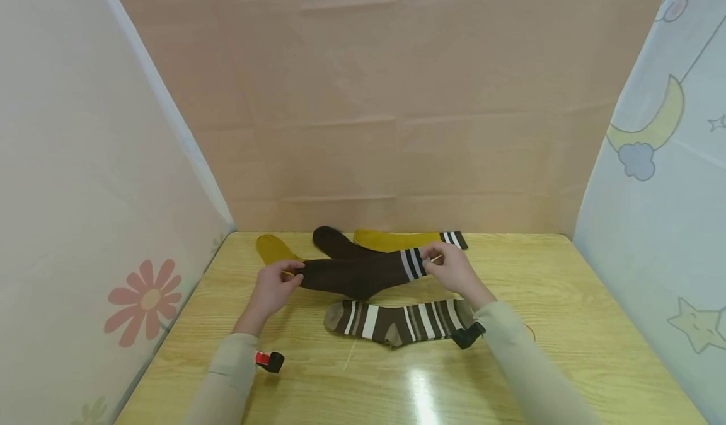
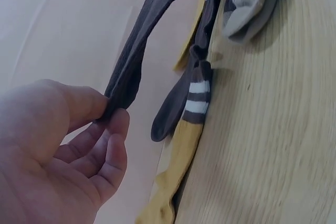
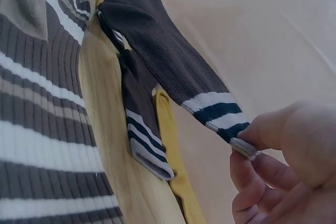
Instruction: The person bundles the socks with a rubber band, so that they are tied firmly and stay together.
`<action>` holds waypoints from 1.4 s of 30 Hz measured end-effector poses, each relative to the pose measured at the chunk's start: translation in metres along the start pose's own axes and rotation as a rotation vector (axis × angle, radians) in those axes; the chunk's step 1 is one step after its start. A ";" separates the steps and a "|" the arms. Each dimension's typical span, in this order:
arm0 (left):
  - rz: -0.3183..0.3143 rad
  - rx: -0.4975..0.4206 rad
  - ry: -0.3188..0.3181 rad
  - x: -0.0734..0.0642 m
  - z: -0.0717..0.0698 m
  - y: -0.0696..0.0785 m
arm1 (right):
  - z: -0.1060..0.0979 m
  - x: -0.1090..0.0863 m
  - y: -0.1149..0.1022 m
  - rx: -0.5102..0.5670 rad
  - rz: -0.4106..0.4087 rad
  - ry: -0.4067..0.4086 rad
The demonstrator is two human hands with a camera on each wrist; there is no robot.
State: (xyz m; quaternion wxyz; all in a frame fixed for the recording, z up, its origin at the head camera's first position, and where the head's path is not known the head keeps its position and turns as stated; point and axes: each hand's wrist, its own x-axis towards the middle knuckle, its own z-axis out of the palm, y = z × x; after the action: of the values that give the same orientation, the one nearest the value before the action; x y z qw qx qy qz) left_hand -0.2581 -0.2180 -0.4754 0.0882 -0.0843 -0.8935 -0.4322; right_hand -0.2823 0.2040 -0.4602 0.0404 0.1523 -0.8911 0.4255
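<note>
A dark brown sock (image 1: 351,275) with white cuff stripes is stretched sideways between my two hands, raised above the table. My left hand (image 1: 276,286) pinches its toe end between thumb and fingers, as the left wrist view shows close up. At the striped cuff, my right hand (image 1: 450,267) pinches the edge with thumb and fingertips. Behind it lies a second dark brown sock (image 1: 334,242), partly hidden. One mustard sock (image 1: 391,240) lies at the back, another mustard sock (image 1: 275,248) at the left. Nearer me rests a striped brown, white and tan sock (image 1: 397,321).
The wooden table (image 1: 499,381) ends at a tan cloth backdrop (image 1: 351,110). Pale printed cloth walls stand at the left (image 1: 74,179) and right (image 1: 669,223). Small black devices with straps sit at both wrists, and a thin reddish loop lies by the right sleeve.
</note>
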 end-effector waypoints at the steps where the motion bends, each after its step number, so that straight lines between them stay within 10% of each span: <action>1: 0.003 0.002 -0.008 0.000 0.000 0.001 | -0.001 -0.001 0.001 0.002 -0.001 0.004; 42: 0.065 -0.055 -0.168 -0.016 0.029 0.032 | -0.041 -0.061 0.025 0.063 0.069 -0.015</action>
State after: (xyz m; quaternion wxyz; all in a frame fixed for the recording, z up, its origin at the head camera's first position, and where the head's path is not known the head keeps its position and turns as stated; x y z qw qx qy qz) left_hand -0.2379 -0.1767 -0.4730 0.0245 -0.1516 -0.8822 -0.4451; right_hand -0.2339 0.2646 -0.4651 0.0143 0.1259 -0.8824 0.4532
